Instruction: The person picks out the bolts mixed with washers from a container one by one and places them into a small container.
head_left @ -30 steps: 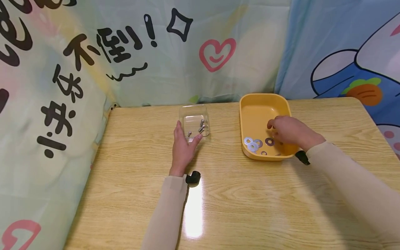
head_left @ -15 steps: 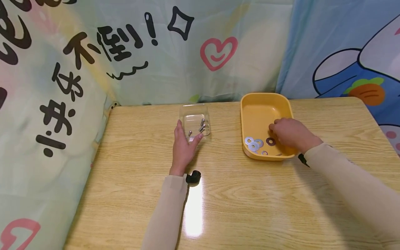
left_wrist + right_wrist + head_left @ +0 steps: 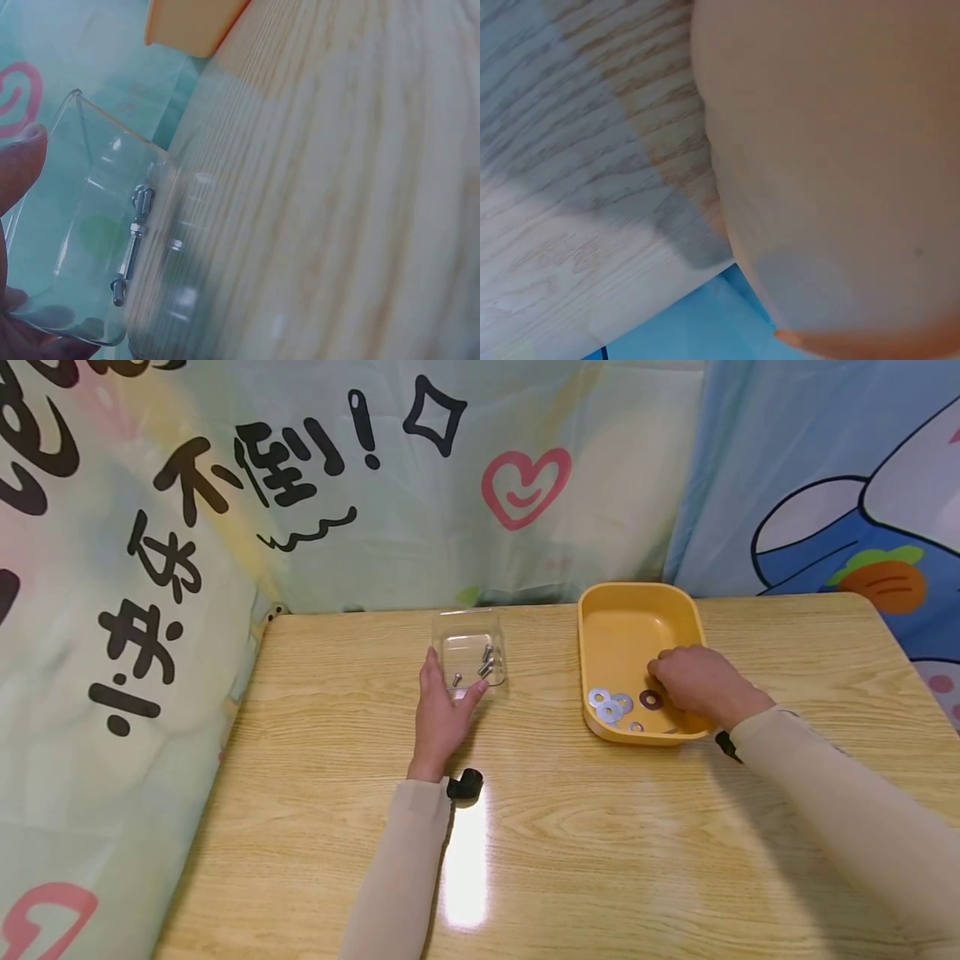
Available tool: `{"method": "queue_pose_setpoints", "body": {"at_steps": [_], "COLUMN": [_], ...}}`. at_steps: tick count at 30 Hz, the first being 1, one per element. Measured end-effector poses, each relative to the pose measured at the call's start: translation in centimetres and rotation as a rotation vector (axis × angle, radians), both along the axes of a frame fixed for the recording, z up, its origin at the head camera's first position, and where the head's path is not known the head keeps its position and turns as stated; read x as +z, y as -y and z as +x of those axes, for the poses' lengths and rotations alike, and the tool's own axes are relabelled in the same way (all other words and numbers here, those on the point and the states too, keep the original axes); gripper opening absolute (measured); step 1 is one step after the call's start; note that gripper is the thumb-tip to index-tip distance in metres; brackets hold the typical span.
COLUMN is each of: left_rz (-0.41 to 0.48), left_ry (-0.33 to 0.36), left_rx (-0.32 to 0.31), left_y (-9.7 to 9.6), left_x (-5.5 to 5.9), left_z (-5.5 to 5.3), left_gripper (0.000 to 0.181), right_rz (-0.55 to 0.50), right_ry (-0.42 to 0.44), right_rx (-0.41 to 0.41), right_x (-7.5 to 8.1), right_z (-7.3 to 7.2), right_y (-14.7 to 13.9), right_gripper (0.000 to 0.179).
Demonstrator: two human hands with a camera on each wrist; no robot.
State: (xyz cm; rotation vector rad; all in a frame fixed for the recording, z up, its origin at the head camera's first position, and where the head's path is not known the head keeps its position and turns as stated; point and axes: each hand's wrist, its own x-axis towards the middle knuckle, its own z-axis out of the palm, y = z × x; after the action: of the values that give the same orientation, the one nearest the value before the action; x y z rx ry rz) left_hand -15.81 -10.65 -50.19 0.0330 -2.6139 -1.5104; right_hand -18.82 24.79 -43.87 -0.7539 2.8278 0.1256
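My left hand point(image 3: 441, 718) grips a clear plastic box point(image 3: 468, 628) from its near side, thumb on the right and fingers along the left. Several metal screws point(image 3: 486, 668) lie inside the box. In the left wrist view the thumb point(image 3: 22, 165) is at the rim of the box point(image 3: 90, 195), and the screws point(image 3: 131, 251) show through its wall. Bent fingers of my right hand point(image 3: 697, 681) reach down into a yellow tray point(image 3: 615, 643); their tips are hidden, so I cannot tell what they hold. Silver washers point(image 3: 602, 714) and a dark washer point(image 3: 643, 697) lie left of that hand.
Both containers stand on a wooden table point(image 3: 570, 827) near its back edge, with tabletop between them. A printed curtain point(image 3: 420, 552) hangs right behind them and along the left. In the right wrist view my hand covers much of the picture.
My right hand's fingers have drawn closer together and dipped slightly inside the yellow tray. My left hand and the clear box stay where they were.
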Motion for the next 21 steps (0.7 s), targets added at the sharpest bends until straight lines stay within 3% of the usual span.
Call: {"method": "queue_pose_setpoints", "body": {"at_steps": [8,21], "left_rz": [0.006,0.003], "left_ry": [0.014,-0.002], "left_rx": [0.003,0.002], "left_y": [0.0,0.0], "left_x": [0.3,0.3], "left_z": [0.2,0.1], "left_gripper": [0.100,0.100], "right_rz": [-0.041,-0.131], "right_ry": [0.029,-0.011], "right_rx": [-0.034,-0.064], "right_x": [0.2,1.5], "right_z": [0.1,0.8], "right_y": [0.1,1.0], "right_gripper": [0.009,0.012]}}
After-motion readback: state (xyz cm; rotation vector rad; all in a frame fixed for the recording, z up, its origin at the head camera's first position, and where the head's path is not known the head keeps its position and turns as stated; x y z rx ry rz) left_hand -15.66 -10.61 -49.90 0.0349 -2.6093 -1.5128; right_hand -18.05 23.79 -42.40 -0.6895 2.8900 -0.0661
